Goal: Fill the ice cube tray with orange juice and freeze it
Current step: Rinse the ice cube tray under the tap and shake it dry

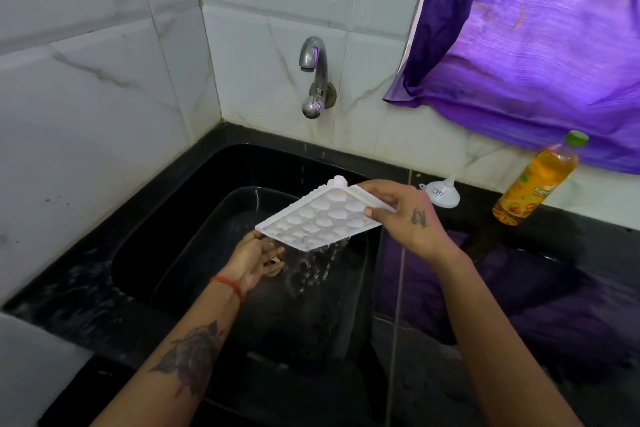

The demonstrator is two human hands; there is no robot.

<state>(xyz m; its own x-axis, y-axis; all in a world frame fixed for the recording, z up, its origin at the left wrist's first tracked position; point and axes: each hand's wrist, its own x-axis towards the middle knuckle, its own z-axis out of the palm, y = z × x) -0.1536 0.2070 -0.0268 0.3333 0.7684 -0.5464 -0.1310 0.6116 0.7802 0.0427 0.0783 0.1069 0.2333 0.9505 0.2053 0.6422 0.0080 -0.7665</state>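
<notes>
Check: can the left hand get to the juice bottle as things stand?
Probably not directly. The left hand sits low under the tilted ice cube tray; the juice bottle stands far right on the counter, with the right hand and tray between.

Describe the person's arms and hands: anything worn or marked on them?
Both arms are bare, no sleeves. The left wrist wears a red-orange thread band, and the left forearm has a dark rose tattoo. The right hand bears a small dark tattoo on its back.

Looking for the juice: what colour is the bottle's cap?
Green cap on the orange plastic juice bottle, head view.
</notes>
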